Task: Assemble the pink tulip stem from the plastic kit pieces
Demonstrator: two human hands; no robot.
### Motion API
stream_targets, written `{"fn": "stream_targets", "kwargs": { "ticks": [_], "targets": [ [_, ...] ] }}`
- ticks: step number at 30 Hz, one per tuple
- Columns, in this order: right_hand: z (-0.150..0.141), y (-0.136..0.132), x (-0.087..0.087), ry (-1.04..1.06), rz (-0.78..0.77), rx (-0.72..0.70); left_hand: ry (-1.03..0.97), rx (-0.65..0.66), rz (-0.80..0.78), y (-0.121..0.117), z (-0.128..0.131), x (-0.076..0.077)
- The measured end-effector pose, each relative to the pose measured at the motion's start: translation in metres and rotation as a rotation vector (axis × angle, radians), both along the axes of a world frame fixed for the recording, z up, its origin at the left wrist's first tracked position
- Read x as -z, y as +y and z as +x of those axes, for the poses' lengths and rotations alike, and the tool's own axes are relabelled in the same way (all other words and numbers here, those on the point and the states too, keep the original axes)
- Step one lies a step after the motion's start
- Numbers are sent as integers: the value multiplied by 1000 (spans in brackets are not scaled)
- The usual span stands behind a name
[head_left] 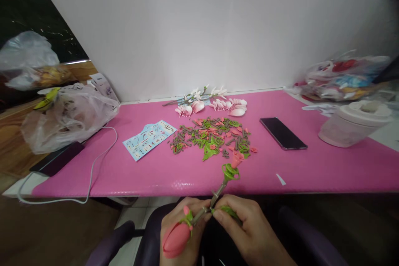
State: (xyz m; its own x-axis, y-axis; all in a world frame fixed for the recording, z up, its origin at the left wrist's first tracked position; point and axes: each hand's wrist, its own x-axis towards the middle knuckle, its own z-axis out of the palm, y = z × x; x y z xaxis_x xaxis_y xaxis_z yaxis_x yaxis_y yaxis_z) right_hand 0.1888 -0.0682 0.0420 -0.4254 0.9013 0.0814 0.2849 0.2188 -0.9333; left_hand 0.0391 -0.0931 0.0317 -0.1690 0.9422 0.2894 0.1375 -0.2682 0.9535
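My left hand (183, 232) and my right hand (246, 226) meet at the bottom centre, below the table's front edge. Together they hold a toy flower stem (218, 193) built of small grey pieces. A pink closed bud (176, 237) with a green base sits at its lower end, resting on my left hand. The upper end carries a green ring and a small pink bud (236, 160) over the table edge. My right fingers pinch a green leaf piece (229, 212) against the stem.
On the pink table mat (311, 166) lie a pile of loose green, pink and brown pieces (212, 137), pale pink petals (218, 106), an instruction leaflet (149, 138), a black phone (283, 133), a white lidded container (355, 122), plastic bags (68, 116) and a white cable (93, 166).
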Motion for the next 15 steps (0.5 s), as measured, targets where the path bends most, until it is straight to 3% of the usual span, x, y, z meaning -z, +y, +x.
{"fn": "stream_targets", "kwargs": {
  "ticks": [2,4,11,15],
  "targets": [
    [-1,0,3,66,-126,12,4,-5,10,0,-1,1],
    [-1,2,4,61,-141,20,6,-19,14,1,-2,2],
    [0,8,-5,-262,329,-22,7,-128,-56,3,-1,8],
    [-1,11,-3,-194,321,24,7,-145,-55,4,-1,8]
  ]
}}
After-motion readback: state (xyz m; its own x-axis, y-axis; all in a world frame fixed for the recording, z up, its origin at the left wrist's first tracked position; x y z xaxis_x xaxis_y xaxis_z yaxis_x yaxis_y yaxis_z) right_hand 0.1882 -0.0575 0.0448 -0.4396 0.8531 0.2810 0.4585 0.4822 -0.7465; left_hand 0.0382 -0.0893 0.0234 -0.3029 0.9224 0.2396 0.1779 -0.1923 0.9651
